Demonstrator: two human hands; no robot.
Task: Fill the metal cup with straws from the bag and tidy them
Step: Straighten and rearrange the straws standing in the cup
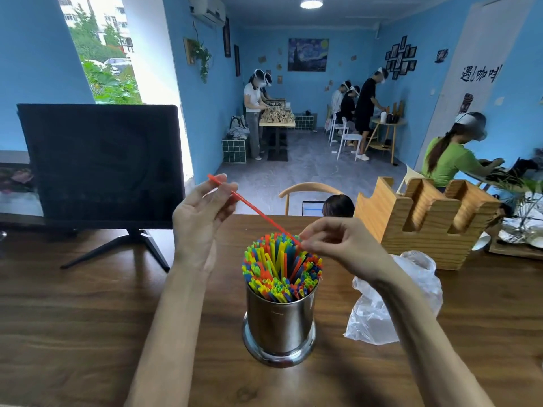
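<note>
Pinching red straw (255,211), right hand (338,245) hides its tip.

The metal cup (279,321) is polished steel, smooth and glossy, and it reflects the desk like a mirror. The straws (282,268) inside it are thin coloured plastic with a light shine. The red straw (254,210) is the same plastic. The bag (390,301) is clear, thin plastic film, wrinkled and shiny. The desk (73,312) is dark wood with visible grain and a soft sheen. The holder (423,221) is pale, matt, unvarnished-looking wood. The monitor (100,163) back is matt black.
</note>
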